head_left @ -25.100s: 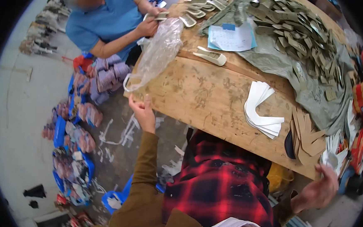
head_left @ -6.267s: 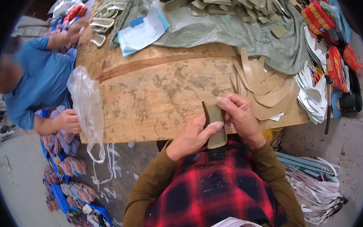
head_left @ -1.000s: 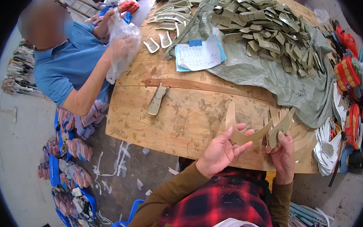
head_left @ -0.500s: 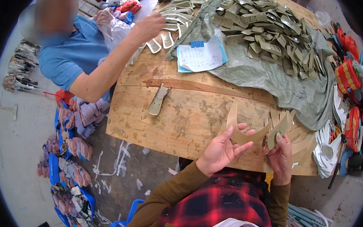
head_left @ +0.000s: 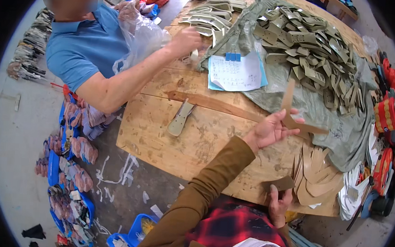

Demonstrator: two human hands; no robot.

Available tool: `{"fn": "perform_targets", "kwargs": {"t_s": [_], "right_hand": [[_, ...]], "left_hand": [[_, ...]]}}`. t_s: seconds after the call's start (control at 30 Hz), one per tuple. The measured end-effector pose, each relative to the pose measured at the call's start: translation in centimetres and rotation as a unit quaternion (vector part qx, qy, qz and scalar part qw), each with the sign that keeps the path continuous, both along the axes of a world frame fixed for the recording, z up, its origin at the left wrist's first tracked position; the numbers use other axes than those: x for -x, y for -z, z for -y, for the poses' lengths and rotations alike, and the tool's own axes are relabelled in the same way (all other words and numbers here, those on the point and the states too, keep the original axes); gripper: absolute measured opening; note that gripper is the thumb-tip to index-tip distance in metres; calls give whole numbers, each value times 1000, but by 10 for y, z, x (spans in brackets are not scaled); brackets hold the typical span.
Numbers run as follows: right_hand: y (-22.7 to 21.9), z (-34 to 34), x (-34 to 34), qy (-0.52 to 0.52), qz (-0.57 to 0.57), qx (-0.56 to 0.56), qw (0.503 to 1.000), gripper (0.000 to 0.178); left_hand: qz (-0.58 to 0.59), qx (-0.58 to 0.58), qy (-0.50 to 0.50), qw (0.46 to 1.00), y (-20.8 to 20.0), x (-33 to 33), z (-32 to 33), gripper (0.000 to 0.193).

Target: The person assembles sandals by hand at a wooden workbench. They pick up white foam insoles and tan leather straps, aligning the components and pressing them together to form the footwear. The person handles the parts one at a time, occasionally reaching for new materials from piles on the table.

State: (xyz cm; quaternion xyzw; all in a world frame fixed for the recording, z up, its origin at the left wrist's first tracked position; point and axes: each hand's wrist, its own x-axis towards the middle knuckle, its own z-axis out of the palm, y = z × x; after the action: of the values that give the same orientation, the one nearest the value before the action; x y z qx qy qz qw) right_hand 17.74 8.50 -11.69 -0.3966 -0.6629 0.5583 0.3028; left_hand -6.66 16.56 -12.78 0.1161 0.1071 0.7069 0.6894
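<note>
Olive parts (head_left: 311,44) heap up on grey-green sheeting (head_left: 354,144) across the counter (head_left: 147,129), a co-worker's forearm (head_left: 137,67) reaching over at left. Hands well apart: the left hand (head_left: 271,130), fingers loosely curled, grips a tan V-shaped strip (head_left: 288,97) by the sheeting; the right hand (head_left: 279,203) pinches a brownish piece (head_left: 284,183) at the near edge. Left fingers partly cover the strip's bend.

— The left grip (head_left: 273,129) covers part of the tan strip (head_left: 288,95)!
— And down at the right grip (head_left: 280,204), the thumb (head_left: 273,189) hides a bit of the brownish piece (head_left: 285,183).
— Beyond the left grip, writing (head_left: 232,64) on the white sheet (head_left: 240,83): too small!
— Further left, the co-worker's hand (head_left: 185,42) blurs; whatever it touches, I can't tell.
</note>
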Motion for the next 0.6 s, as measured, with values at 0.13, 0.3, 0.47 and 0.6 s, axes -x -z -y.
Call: {"fn": "perform_targets", "kwargs": {"t_s": [0.13,0.3,0.47,0.6], "right_hand": [[6,2,1,13,35,-71,997,22],[9,4,3,27,49,-91,994,22],[5,4,10,36,33,-35,998,21],[8,5,3,35,51,-11,998,21]], "left_hand": [[2,30,-17,999,9,-1,-10,42],[-1,57,-26,998,12,-1,-13,43],[7,68,-20,997,10,-1,-13,44],[8,72,-4,997,6,1,-11,43]]}}
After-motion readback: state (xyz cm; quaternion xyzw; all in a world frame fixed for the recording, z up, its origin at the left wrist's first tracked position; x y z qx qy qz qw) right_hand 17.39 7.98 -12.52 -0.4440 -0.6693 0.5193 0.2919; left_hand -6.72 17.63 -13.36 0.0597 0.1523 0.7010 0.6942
